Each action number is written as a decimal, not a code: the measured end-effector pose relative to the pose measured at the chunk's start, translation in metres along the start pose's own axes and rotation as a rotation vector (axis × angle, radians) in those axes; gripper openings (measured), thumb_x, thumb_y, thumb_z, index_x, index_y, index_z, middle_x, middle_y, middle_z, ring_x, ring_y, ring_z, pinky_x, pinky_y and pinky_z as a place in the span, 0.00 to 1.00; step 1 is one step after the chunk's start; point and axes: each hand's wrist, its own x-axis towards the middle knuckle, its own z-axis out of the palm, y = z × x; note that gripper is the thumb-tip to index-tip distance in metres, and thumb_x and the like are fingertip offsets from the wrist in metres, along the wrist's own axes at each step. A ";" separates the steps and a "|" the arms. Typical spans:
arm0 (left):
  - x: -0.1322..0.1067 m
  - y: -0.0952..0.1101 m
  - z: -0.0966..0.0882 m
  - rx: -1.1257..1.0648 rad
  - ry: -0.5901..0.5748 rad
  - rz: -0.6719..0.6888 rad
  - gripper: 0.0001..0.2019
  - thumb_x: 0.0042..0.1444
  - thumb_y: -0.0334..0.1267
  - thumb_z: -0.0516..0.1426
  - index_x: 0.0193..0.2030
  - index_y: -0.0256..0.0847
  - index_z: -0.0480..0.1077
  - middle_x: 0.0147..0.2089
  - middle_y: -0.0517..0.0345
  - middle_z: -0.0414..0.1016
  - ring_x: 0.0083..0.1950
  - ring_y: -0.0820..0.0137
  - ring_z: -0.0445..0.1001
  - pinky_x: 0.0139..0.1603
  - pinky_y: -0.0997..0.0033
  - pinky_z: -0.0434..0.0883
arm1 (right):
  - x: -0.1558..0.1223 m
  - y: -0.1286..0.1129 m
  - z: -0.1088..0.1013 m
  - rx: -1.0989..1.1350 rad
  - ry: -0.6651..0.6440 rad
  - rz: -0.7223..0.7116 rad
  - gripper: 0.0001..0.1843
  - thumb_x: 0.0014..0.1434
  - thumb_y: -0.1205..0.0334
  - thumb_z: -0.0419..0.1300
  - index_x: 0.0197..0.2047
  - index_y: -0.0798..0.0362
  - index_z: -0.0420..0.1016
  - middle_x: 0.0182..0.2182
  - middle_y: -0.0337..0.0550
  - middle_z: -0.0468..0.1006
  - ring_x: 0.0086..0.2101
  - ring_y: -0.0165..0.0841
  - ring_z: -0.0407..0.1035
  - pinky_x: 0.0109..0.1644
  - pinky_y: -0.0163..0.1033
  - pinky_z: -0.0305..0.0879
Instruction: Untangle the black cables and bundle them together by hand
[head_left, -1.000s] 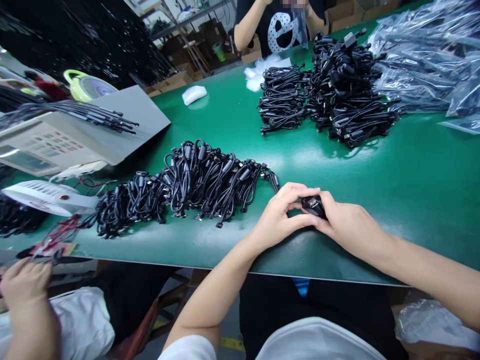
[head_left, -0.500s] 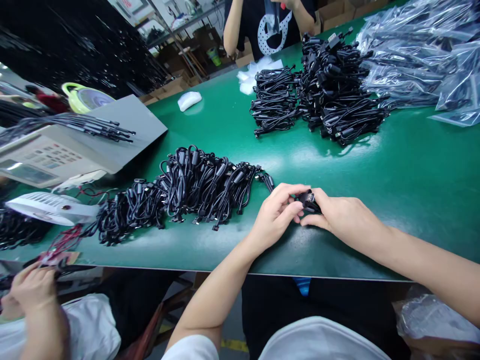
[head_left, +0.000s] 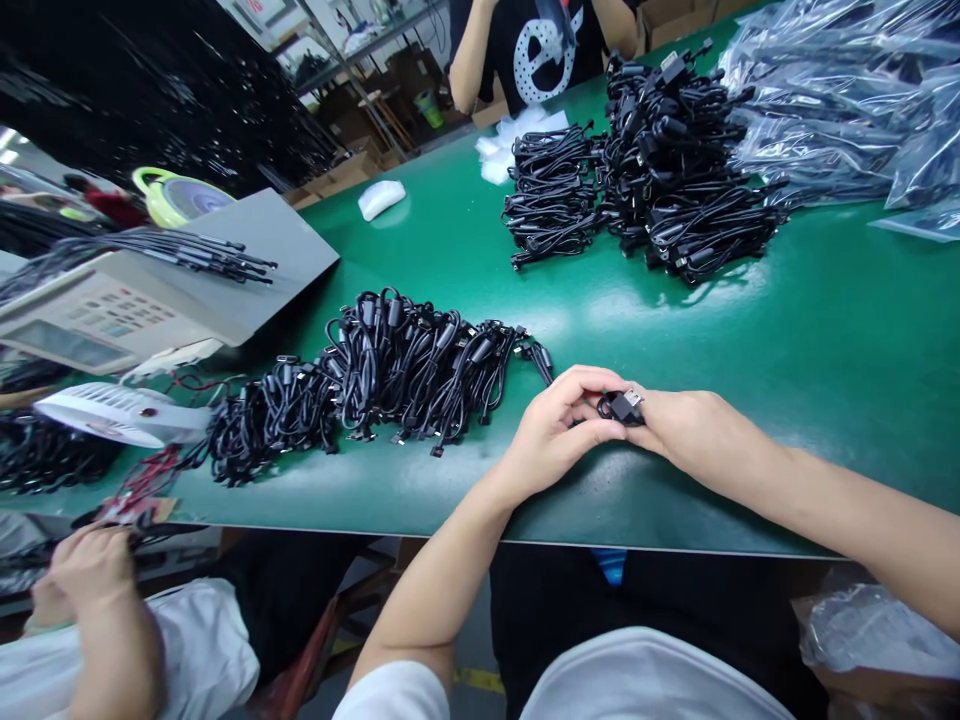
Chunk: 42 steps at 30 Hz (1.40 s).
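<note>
Over the green table (head_left: 450,500), near its front edge, a black USB cable (head_left: 621,406) is held between both my hands. Its silver USB plug points up and to the right. My left hand (head_left: 566,425) is closed on the cable from the left, thumb below and fingers above. From the right, my right hand (head_left: 686,425) closes on the same cable; its fingertips are partly hidden behind the plug. Just left of my hands, a heap of black cables (head_left: 420,370) lies on the table, one bundle (head_left: 536,357) reaching toward my left hand.
Tied black cable bundles (head_left: 667,170) are stacked at the far side, beside clear plastic bags (head_left: 832,110). A grey machine (head_left: 142,300) and a white fan (head_left: 120,412) stand at left. One co-worker's hands (head_left: 94,570) are at lower left; another person (head_left: 544,50) is across the table.
My hands have shifted slightly and the cable has turned, so its silver plug shows more clearly. My right fingers have closed in. The whole view has moved a little.
</note>
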 end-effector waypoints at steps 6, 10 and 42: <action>-0.002 0.001 0.001 0.029 -0.006 0.052 0.15 0.59 0.45 0.63 0.51 0.44 0.74 0.51 0.50 0.76 0.51 0.65 0.76 0.51 0.68 0.75 | -0.001 -0.004 0.003 -0.012 0.014 0.048 0.14 0.70 0.53 0.56 0.52 0.54 0.73 0.35 0.47 0.85 0.31 0.43 0.80 0.28 0.39 0.60; 0.000 0.000 0.004 0.264 0.024 0.169 0.29 0.54 0.58 0.62 0.55 0.41 0.71 0.53 0.46 0.76 0.54 0.59 0.76 0.54 0.63 0.74 | -0.003 -0.006 0.002 -0.193 0.107 0.057 0.11 0.69 0.57 0.58 0.46 0.56 0.73 0.28 0.45 0.83 0.25 0.41 0.78 0.24 0.39 0.54; -0.002 0.001 0.027 -0.012 -0.218 -0.252 0.19 0.57 0.42 0.65 0.52 0.37 0.71 0.41 0.52 0.81 0.39 0.71 0.80 0.42 0.73 0.75 | 0.010 -0.008 -0.026 1.584 0.585 0.276 0.11 0.68 0.50 0.59 0.44 0.48 0.70 0.40 0.39 0.82 0.44 0.32 0.79 0.56 0.43 0.73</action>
